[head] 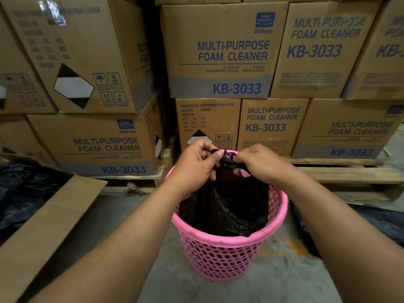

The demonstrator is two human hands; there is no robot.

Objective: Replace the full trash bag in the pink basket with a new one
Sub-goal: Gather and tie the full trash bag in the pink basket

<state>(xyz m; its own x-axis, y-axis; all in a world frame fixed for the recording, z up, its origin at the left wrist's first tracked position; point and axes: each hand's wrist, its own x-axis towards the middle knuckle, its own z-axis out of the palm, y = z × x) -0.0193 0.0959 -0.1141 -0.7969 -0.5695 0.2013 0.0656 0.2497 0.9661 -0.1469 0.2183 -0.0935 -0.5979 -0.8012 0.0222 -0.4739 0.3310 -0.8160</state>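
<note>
A pink mesh basket (220,256) stands on the concrete floor in front of me. A black trash bag (227,206) sits inside it, its top gathered into a bunch above the far rim. My left hand (192,165) pinches one black strand of the bag's top. My right hand (260,165) grips the other strand close beside it. Both hands meet over the basket's far side, with the twisted bag ends between the fingers. The bag's contents are hidden.
Stacked cardboard boxes (220,51) marked foam cleaner stand on wooden pallets (349,171) right behind the basket. A flattened cardboard sheet (50,219) lies at the left over dark plastic (21,189). More dark plastic (382,221) lies at the right.
</note>
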